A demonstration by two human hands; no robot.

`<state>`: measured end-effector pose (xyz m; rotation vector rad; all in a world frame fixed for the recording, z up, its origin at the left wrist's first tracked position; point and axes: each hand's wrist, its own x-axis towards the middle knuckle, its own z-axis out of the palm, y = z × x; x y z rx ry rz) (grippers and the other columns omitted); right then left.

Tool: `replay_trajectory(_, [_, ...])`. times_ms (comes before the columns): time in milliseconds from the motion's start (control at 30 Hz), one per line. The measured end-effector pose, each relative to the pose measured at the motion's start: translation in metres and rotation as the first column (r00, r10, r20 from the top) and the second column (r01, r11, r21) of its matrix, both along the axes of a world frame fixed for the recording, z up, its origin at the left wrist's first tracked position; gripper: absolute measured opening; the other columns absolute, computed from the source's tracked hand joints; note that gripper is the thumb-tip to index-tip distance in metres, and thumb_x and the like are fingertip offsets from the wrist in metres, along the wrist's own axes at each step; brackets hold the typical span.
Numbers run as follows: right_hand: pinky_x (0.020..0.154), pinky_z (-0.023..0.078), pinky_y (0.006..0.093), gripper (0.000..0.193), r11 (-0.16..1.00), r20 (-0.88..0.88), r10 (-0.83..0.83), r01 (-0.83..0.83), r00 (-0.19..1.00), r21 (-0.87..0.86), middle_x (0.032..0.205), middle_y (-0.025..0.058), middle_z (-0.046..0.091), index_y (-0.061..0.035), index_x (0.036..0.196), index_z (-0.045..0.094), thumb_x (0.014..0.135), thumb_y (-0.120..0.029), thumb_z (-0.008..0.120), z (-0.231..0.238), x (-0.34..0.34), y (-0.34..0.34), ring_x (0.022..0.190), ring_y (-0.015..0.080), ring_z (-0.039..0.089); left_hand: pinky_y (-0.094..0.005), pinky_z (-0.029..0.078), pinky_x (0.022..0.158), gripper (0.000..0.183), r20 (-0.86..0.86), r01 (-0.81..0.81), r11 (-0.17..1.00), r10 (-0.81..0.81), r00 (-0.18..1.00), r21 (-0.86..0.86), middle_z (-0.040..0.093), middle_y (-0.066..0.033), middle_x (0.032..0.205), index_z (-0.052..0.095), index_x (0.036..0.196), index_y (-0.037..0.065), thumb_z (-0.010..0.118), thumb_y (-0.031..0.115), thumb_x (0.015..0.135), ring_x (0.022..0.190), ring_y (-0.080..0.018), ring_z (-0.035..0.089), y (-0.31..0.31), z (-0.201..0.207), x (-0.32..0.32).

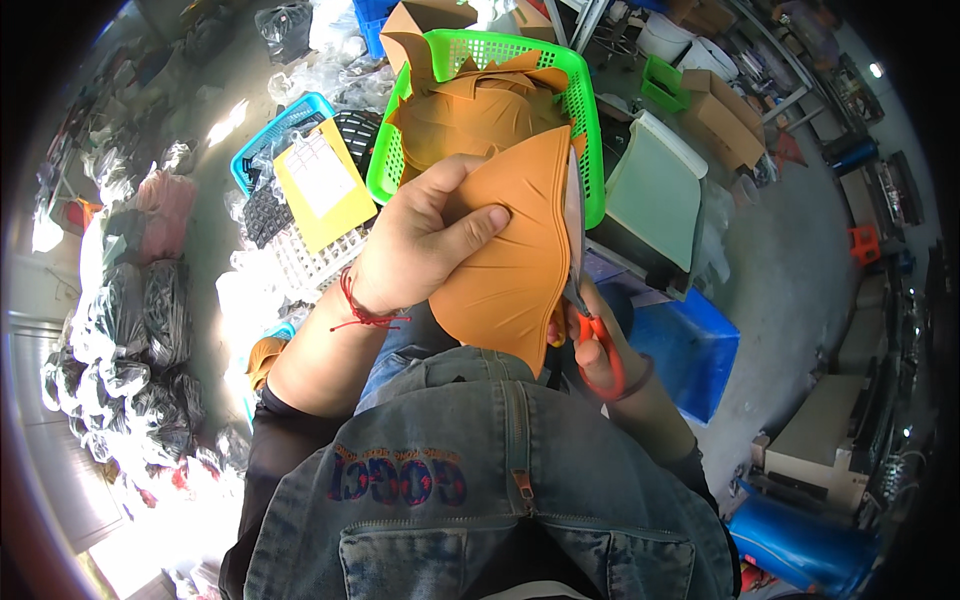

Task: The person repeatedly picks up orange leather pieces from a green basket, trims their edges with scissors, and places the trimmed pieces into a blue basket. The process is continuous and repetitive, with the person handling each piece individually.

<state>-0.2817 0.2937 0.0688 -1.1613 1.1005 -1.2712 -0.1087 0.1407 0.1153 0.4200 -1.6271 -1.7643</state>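
My left hand (415, 235) grips a moulded orange-tan sheet piece (515, 250), thumb on its face and fingers behind. The piece is held up over my lap; it is softly creased, with a raised curved line along its right edge and a pale layer showing there. My right hand (608, 306) is closed round orange-handled scissors (614, 362) at the piece's lower right edge. Their blades point upward along that edge, partly hidden by it. Beyond, a bright green basket (590, 150) holds several similar orange-tan pieces (480, 115).
Left of the basket, a yellow sheet with white paper (345, 215) lies by a blue basket (240, 165). A pale green sheet (655, 190) lies to the right, above a blue bin (715, 345). Black bags (120, 310) are piled far left; cardboard boxes (725, 115) stand back right.
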Motion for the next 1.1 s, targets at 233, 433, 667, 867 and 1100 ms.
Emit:
replay_trajectory(233, [0.071,0.037,0.0209,0.093,0.985,0.168,0.166,-0.17,0.972,0.011,0.099,0.0005,0.048,0.0014,0.125,0.04,0.072,-0.073,0.057,0.012,0.01,-0.003,0.084,0.0081,0.045,-0.0242,0.049,0.082,0.03,-0.095,0.01,0.984,0.007,0.995,0.18,0.062,-0.0029,0.104,0.052,0.117,0.002,0.061,0.006,0.089,0.094,-0.009,0.058,0.006,-0.012,-0.005])
replay_trajectory(433, [0.095,0.04,0.0318,0.09,0.996,0.223,0.046,-0.028,0.974,-0.082,0.128,0.0127,0.049,0.0025,0.134,0.035,0.08,-0.068,0.051,-0.007,0.018,-0.002,0.119,0.02,0.046,-0.0267,0.049,0.085,0.031,-0.26,0.131,0.884,-0.01,0.965,0.45,0.061,-0.0038,0.107,0.052,0.118,0.003,0.06,0.003,0.088,0.097,-0.0114,0.058,0.022,-0.029,-0.013])
replay_trajectory(667, [0.072,0.044,0.0329,0.08,0.992,0.208,-0.075,0.095,0.975,-0.085,0.112,0.0124,0.056,0.0012,0.127,0.041,0.087,-0.068,0.034,-0.024,0.008,-0.001,0.087,0.0203,0.055,-0.0287,0.048,0.083,0.028,-0.236,-0.121,0.882,0.25,0.939,0.455,0.061,-0.0064,0.106,0.049,0.119,0.001,0.054,0.005,0.091,0.094,-0.0129,0.058,0.032,-0.049,0.003])
replay_trajectory(867, [0.074,0.043,0.0271,0.037,0.984,-0.525,-0.177,0.133,0.832,-0.122,0.096,0.011,0.053,0.0024,0.119,0.042,0.086,-0.009,0.054,-0.016,0.033,-0.011,0.08,0.0152,0.051,-0.0393,0.045,0.088,0.067,-0.014,-0.74,0.28,0.932,0.363,-0.612,0.06,-0.02,0.105,0.038,0.126,0.002,0.071,0.033,0.077,0.103,-0.0346,0.058,0.051,-0.09,0.064])
replay_trajectory(1100, [0.077,0.041,0.0244,0.034,0.951,-0.623,0.289,-0.293,0.727,0.099,0.098,0.0088,0.05,0.0014,0.111,0.042,0.084,-0.011,0.057,0.002,0.087,-0.049,0.083,0.0124,0.049,-0.04,0.046,0.075,0.042,0.219,-0.036,0.887,0.152,0.964,-0.46,0.062,-0.0132,0.087,0.059,0.099,0.005,0.07,0.041,0.077,0.086,-0.0323,0.059,0.041,-0.11,0.144])
